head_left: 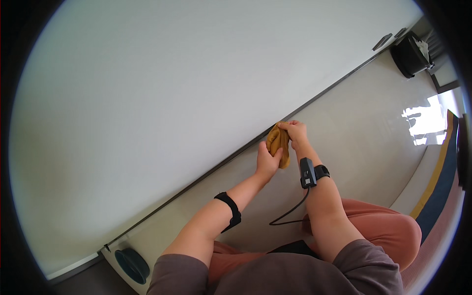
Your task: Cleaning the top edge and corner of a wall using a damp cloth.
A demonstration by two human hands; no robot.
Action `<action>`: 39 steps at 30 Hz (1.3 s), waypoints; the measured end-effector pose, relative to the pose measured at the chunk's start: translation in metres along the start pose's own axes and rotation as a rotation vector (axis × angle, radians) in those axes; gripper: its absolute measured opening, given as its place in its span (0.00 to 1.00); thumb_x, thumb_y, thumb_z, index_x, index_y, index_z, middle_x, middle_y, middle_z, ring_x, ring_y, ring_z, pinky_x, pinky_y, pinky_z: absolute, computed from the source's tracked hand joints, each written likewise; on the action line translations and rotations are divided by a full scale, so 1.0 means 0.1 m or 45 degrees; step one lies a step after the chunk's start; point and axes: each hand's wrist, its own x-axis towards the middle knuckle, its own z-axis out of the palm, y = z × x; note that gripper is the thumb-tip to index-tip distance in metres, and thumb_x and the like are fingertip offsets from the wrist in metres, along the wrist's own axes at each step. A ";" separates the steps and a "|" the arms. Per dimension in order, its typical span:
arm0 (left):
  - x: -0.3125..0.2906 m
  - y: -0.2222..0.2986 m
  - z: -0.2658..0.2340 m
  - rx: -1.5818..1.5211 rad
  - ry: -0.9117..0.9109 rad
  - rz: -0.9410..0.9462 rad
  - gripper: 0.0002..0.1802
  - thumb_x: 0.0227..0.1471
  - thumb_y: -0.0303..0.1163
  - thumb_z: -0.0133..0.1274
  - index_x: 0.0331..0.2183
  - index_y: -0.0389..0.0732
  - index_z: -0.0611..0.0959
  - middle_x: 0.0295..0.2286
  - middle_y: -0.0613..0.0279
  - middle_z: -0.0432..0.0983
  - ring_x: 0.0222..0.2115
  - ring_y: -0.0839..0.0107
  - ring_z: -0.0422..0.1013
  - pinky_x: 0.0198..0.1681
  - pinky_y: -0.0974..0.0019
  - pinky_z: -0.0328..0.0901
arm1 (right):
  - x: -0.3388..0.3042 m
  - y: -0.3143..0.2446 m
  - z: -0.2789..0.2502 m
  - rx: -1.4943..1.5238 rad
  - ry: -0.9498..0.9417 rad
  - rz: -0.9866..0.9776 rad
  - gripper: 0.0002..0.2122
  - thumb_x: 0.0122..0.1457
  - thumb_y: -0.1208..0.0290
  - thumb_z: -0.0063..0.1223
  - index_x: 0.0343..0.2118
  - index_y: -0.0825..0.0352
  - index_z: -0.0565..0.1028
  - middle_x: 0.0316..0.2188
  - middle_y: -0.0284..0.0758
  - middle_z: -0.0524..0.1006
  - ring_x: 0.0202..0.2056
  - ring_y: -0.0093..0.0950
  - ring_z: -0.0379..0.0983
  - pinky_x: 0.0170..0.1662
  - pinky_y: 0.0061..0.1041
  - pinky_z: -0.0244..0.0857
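A folded mustard-yellow cloth (278,140) is held up between my two hands, close to the dark strip at the foot of the white wall. My left hand (268,160) grips its lower left side, thumb and fingers closed around the fabric. At the cloth's upper right edge, my right hand (295,132) pinches it between thumb and fingers. Part of the cloth hangs down past my left fingers.
The white wall (162,98) rises along the left, with a dark baseboard (216,169) at the pale floor (359,128). A dark green basin (132,265) sits at lower left. A black bin (409,55) stands at far right. A cable (290,212) runs from my right forearm's device.
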 end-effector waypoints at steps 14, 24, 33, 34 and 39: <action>-0.18 -0.03 -0.28 0.421 -0.001 0.569 0.22 0.38 0.26 0.56 0.37 0.34 0.67 0.36 0.47 0.63 0.38 0.54 0.62 0.42 0.59 0.60 | -0.31 0.86 0.25 0.147 0.488 -0.493 0.13 0.44 0.68 0.62 0.22 0.67 0.67 0.16 0.26 0.64 0.19 0.16 0.57 0.22 0.16 0.55; -0.22 0.18 -0.48 0.582 -0.033 0.818 0.21 0.39 0.22 0.48 0.40 0.33 0.67 0.42 0.48 0.61 0.42 0.53 0.62 0.44 0.61 0.62 | -0.53 0.49 0.48 0.855 0.300 -0.391 0.06 0.53 0.74 0.52 0.30 0.69 0.68 0.25 0.35 0.74 0.25 0.22 0.71 0.29 0.18 0.66; -0.22 0.05 -0.48 0.564 -0.203 0.668 0.25 0.41 0.19 0.46 0.46 0.34 0.64 0.43 0.48 0.63 0.47 0.57 0.60 0.50 0.63 0.57 | -0.70 0.77 0.48 1.093 0.138 -0.367 0.09 0.56 0.71 0.48 0.35 0.69 0.65 0.30 0.35 0.72 0.31 0.23 0.70 0.32 0.19 0.67; -0.22 0.07 -0.47 0.563 -0.214 0.664 0.25 0.41 0.19 0.46 0.46 0.34 0.64 0.43 0.48 0.63 0.47 0.57 0.60 0.50 0.63 0.57 | -0.73 0.78 0.44 1.155 0.061 -0.328 0.09 0.56 0.70 0.48 0.36 0.69 0.65 0.30 0.35 0.72 0.31 0.23 0.70 0.32 0.19 0.67; -0.15 0.04 -0.54 -0.187 -0.677 0.100 0.30 0.44 0.19 0.37 0.53 0.34 0.57 0.51 0.51 0.58 0.52 0.68 0.56 0.53 0.67 0.52 | -0.88 0.71 0.50 1.156 0.004 -0.242 0.10 0.56 0.70 0.48 0.37 0.68 0.64 0.32 0.35 0.71 0.32 0.22 0.69 0.33 0.20 0.66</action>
